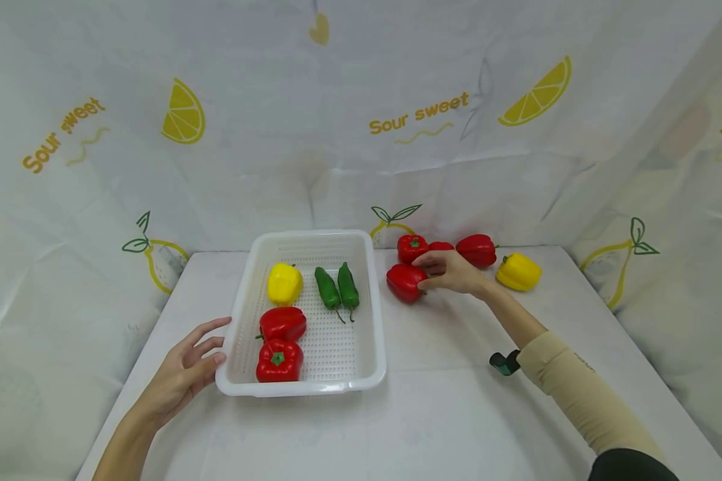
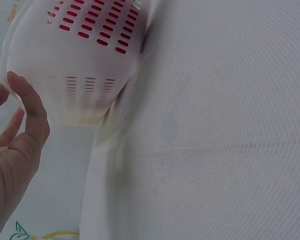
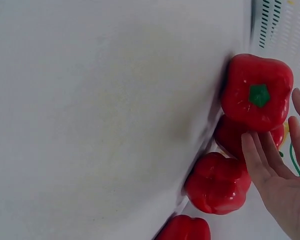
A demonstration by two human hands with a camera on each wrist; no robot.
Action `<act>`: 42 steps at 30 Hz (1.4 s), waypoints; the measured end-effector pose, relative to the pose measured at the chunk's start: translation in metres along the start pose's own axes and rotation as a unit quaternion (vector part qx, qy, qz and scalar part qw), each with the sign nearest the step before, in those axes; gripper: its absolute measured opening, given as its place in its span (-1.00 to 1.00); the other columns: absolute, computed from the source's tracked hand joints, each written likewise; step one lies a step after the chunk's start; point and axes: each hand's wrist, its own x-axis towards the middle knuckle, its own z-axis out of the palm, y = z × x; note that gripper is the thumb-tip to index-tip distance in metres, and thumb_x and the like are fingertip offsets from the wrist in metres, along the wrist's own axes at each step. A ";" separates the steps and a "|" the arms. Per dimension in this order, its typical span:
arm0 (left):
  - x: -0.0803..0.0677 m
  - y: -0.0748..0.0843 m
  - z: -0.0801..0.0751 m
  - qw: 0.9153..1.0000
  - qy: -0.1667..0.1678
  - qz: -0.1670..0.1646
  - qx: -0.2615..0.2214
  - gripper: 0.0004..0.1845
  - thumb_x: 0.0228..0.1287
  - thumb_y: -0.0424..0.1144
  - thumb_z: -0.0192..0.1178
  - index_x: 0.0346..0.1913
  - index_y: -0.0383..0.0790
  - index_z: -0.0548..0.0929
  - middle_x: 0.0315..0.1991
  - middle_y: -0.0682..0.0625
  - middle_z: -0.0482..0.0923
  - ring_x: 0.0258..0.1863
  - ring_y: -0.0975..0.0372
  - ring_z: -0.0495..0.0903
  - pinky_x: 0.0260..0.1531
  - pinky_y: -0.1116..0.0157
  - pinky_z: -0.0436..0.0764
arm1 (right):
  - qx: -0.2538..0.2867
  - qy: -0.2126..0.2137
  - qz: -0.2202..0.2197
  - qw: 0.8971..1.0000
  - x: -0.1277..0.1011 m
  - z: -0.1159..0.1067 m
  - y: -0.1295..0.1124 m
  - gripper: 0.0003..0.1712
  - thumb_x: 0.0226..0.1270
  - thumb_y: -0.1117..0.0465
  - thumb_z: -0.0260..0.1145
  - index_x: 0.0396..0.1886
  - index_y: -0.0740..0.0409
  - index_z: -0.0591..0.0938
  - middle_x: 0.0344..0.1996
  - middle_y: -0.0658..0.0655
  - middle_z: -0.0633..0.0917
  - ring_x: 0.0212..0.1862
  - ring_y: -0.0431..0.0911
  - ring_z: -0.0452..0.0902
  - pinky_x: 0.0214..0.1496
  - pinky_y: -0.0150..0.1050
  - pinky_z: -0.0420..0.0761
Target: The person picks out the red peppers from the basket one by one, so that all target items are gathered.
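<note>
A white perforated basket [image 1: 376, 314] stands on the table. My left hand [image 1: 186, 367] is at its left side, thumb and fingertips touching the rim. In the left wrist view the thumb is bent against the rim. Inside lie a yellow bell pepper [image 1: 285, 284], two red bell peppers [image 1: 283, 324] and two green chili peppers [image 1: 327, 287]. Right of the basket, my right hand [image 1: 448, 272] reaches over a red bell pepper [image 1: 404, 283], fingertips right at its top and side. In the right wrist view the pepper's green stem end [image 3: 259, 95] shows, and the fingers [image 3: 260, 165] are extended.
Behind the right hand are more red bell peppers [image 1: 476, 251], one partly hidden. A yellow bell pepper [image 1: 519, 272] lies farther right. White lemon-print cloth [image 1: 301, 167] hangs behind the table. A dark band [image 1: 505, 363] shows beside the right sleeve.
</note>
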 end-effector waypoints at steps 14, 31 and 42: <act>0.001 0.000 -0.001 1.000 0.007 -0.010 0.005 -0.33 0.44 -0.37 -0.01 0.51 0.00 0.03 0.15 0.02 0.49 0.05 0.23 0.62 -0.01 0.24 0.69 | -0.019 0.042 -0.024 0.999 -0.003 -0.012 -0.027 -0.42 0.19 0.20 0.42 0.21 0.21 0.52 0.20 0.26 0.58 0.26 0.19 0.47 0.17 0.05 0.62; 0.001 0.003 0.001 1.000 0.010 -0.016 -0.003 -0.33 0.44 -0.36 0.00 0.50 -0.01 0.03 0.14 0.02 0.50 0.05 0.24 0.62 0.00 0.23 0.69 | -0.009 0.043 -0.115 0.992 0.014 0.007 -0.078 -0.48 0.18 0.06 0.44 0.14 0.06 0.57 0.07 0.04 0.65 0.12 -0.03 0.59 0.11 -0.14 0.67; 0.001 0.002 0.000 1.000 0.015 -0.020 0.001 -0.33 0.43 -0.35 0.02 0.50 0.00 0.03 0.13 0.03 0.50 0.04 0.24 0.62 -0.01 0.21 0.69 | 0.014 0.005 -0.167 0.986 0.022 0.023 -0.117 -0.54 0.20 0.27 0.40 0.11 0.17 0.55 0.10 0.21 0.61 0.17 0.10 0.58 0.16 -0.10 0.64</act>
